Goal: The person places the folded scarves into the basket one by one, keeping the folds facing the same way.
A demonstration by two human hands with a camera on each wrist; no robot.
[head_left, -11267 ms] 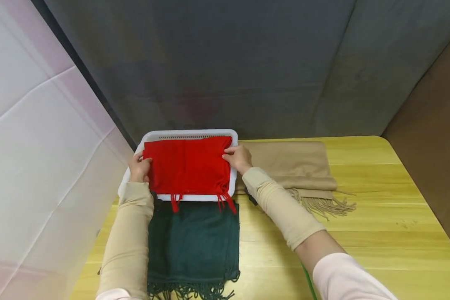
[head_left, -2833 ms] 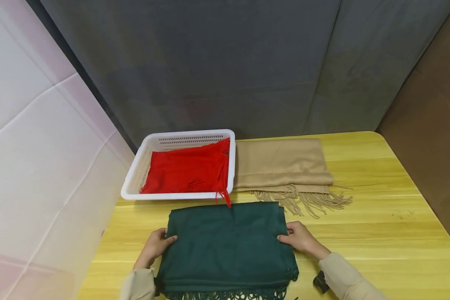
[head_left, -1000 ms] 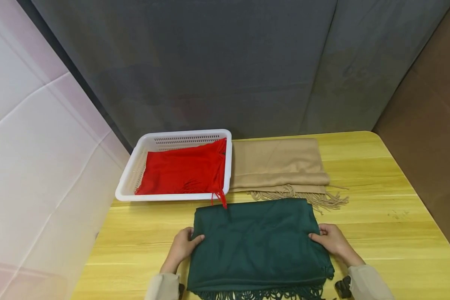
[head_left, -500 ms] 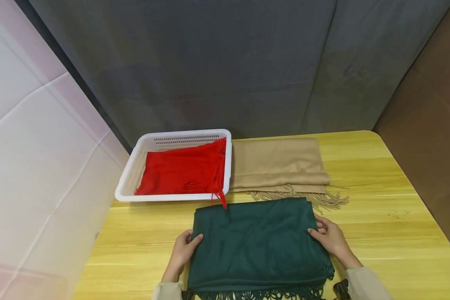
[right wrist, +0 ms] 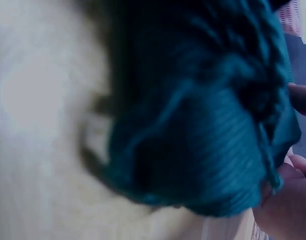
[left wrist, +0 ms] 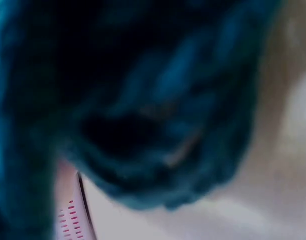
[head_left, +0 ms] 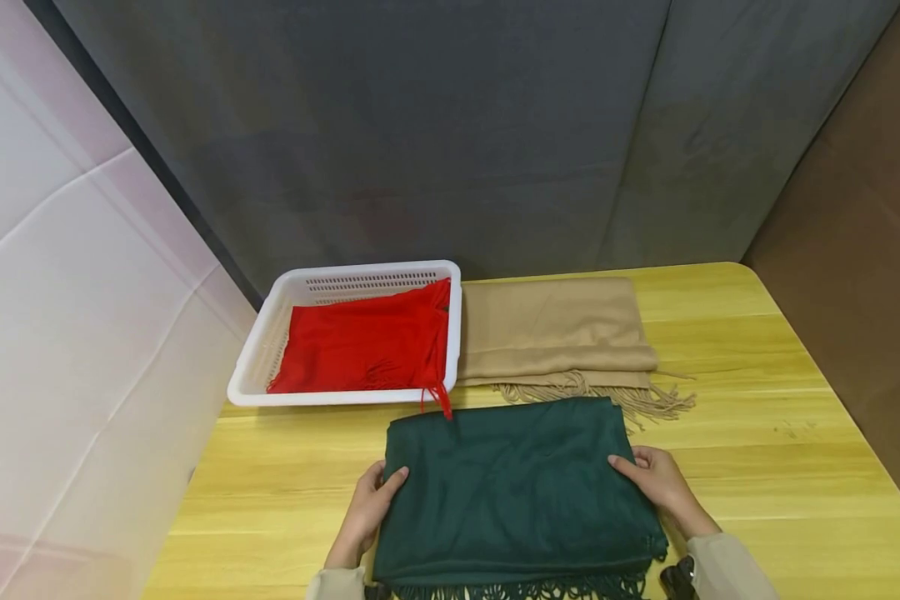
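Note:
A folded dark green scarf [head_left: 517,492] with a fringe along its near edge lies across the front of the table. At its left edge my left hand [head_left: 367,504] pinches the cloth, thumb on top and fingers underneath. My right hand [head_left: 662,485] grips the opposite edge the same way. In the left wrist view, blurred green fabric [left wrist: 158,180] hides most of the hand. The right wrist view has the green cloth [right wrist: 208,150] close up, with part of the right hand [right wrist: 288,200] at its side.
Behind the green scarf, a white plastic basket [head_left: 251,367] holds a folded red scarf [head_left: 367,342], its fringe hanging over the front rim. A folded beige scarf [head_left: 555,325] lies right of the basket on the wooden table [head_left: 757,467]. A grey curtain [head_left: 420,133] stands behind.
Earlier both hands held the red scarf over the basket; now it lies inside. The green scarf was turned wide, then shifted right. Over the last second the hands have barely moved.

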